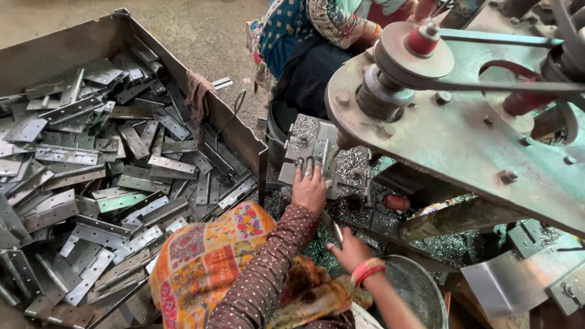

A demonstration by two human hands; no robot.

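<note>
A gritty workshop floor, a big steel bin of flat grey metal hinge plates point(109, 176) on the left. The left hand point(309, 189) presses flat, fingers spread, on a grey metal plate point(317, 149) on the swarf-covered machine bed point(356, 210). The right hand point(352, 248) pinches a thin metal piece point(337, 231). Best to keep fingertips clear of the tooling and seat the plate squarely.
</note>
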